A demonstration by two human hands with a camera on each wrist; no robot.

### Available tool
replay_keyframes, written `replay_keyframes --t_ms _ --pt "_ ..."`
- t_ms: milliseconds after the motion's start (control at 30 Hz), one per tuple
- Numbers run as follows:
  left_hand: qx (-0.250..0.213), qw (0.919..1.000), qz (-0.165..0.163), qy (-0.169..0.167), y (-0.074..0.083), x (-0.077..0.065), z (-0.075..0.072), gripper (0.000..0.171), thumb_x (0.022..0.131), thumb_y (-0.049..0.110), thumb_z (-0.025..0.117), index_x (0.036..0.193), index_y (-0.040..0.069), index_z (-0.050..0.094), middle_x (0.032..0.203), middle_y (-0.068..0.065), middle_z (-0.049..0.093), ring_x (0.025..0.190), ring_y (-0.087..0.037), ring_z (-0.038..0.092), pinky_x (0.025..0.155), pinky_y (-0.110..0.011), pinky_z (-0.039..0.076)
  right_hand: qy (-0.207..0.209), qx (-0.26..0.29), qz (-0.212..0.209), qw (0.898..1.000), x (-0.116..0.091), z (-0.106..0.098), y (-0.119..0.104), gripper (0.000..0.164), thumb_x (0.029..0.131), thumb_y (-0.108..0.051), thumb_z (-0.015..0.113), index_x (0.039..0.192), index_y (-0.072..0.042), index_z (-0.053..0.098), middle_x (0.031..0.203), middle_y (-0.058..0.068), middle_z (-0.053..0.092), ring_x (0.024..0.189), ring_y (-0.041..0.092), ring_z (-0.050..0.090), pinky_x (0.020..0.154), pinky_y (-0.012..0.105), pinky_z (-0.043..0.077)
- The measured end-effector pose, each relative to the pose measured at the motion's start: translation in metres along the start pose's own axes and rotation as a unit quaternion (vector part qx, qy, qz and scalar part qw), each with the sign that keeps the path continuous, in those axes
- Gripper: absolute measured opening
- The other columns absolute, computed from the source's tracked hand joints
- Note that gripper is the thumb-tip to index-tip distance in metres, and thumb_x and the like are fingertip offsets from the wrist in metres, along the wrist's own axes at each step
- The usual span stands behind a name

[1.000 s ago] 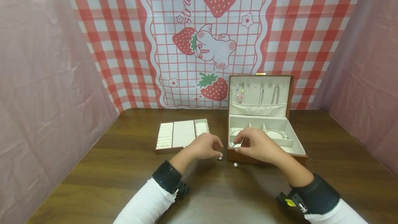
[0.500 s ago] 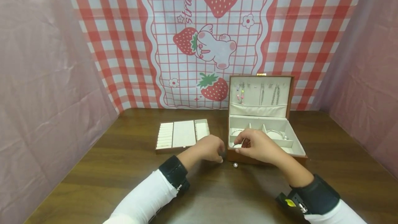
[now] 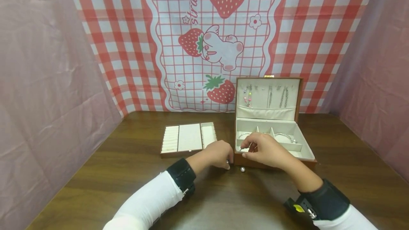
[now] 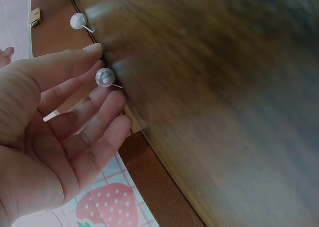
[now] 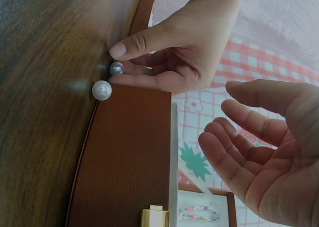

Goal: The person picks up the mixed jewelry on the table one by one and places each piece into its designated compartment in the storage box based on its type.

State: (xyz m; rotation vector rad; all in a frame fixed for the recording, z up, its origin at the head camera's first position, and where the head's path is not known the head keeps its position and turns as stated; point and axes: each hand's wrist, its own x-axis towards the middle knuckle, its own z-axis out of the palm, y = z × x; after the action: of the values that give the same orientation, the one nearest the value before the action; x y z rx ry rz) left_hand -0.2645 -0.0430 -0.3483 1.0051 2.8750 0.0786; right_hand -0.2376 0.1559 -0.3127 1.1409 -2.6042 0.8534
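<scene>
My left hand (image 3: 218, 153) reaches down beside the front left corner of the brown jewelry box (image 3: 265, 162). In the left wrist view, a pearl stud earring (image 4: 104, 77) lies between the thumb and the bent fingers; a gap shows between the thumb and the pearl. A second pearl stud earring (image 3: 243, 169) sits on the table against the box front, its post showing in the left wrist view. Above the box's front left compartment hovers my right hand (image 3: 266, 150). Its fingers are loosely bent and hold nothing in the right wrist view (image 5: 279, 152).
Bracelets (image 3: 285, 137) lie in the box's compartments, and necklaces (image 3: 283, 97) hang inside its raised lid. To the left, a shallow tray (image 3: 189, 137) with ring rolls rests on the wooden table (image 3: 127, 173). A strawberry-print cloth (image 3: 211, 45) hangs behind.
My left hand has moved slightly right and lower, around the nearer pearl stud earring. The right hand stays in nearly the same place.
</scene>
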Motion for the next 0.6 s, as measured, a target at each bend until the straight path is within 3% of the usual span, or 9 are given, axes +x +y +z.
replay_keyframes --t_ms 400,600 --pt "-0.012 0.9998 0.011 0.006 0.0006 -0.0015 0.0009 0.014 0.073 0.011 0.082 0.079 0.022 0.076 0.076 0.014 0.068 0.072 -0.004 0.061 0.065 -0.016 0.050 -0.004 0.000 0.005 1.000 0.0003 -0.0002 -0.0011 0.014 0.076 -0.006 0.079 0.086 -0.009 0.070 0.077 -0.006 0.065 0.066 0.004 0.059 0.059 0.024 0.051" --pt "-0.012 0.9987 0.029 0.040 -0.0072 -0.0061 -0.0068 0.010 0.076 0.012 0.079 0.080 0.021 0.077 0.076 0.014 0.068 0.071 -0.001 0.059 0.064 -0.013 0.048 -0.004 0.002 0.005 1.000 0.0011 -0.0005 -0.0017 0.014 0.076 -0.006 0.079 0.087 -0.007 0.070 0.077 -0.007 0.064 0.066 0.004 0.059 0.058 0.025 0.051"
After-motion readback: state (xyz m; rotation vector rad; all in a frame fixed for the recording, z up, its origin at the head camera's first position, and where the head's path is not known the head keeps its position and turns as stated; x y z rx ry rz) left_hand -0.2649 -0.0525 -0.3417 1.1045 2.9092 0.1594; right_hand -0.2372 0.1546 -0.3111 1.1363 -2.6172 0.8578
